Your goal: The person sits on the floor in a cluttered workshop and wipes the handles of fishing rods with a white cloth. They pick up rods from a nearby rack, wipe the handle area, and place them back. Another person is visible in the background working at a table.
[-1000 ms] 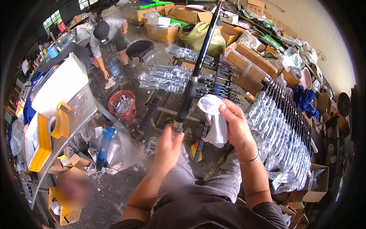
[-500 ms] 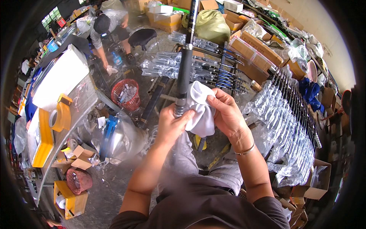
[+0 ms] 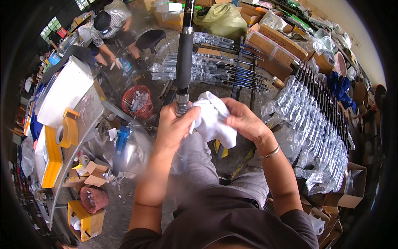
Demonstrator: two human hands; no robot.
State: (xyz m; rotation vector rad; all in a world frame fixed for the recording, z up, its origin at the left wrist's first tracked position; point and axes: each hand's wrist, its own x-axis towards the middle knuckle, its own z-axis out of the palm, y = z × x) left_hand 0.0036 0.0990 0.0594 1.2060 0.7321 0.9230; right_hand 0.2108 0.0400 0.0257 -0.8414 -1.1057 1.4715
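Observation:
A fishing rod (image 3: 184, 62) with a dark foam grip and a metal reel seat stands nearly upright in front of me. My left hand (image 3: 173, 124) is closed round its lower end, just below the metal rings, and that thumb presses the edge of a white cloth (image 3: 213, 120). The cloth is bunched up and hangs to the right of the rod. Fingers of my right hand (image 3: 244, 120) pinch the cloth's right side; some fingertips are hidden behind it. A bracelet circles my right wrist.
Plastic-wrapped rods lie on a rack (image 3: 242, 62) ahead, and more wrapped rods (image 3: 315, 133) stand in a row at right. A red basket (image 3: 137, 108), a black stool (image 3: 150, 39) and a crouching person (image 3: 112, 31) are ahead left. A table (image 3: 85, 120) with yellow tape is at left.
The rod and my left hand have shifted left. The cloth is more crumpled, with my right hand slightly lower. The person at far left has moved the outstretched hand.

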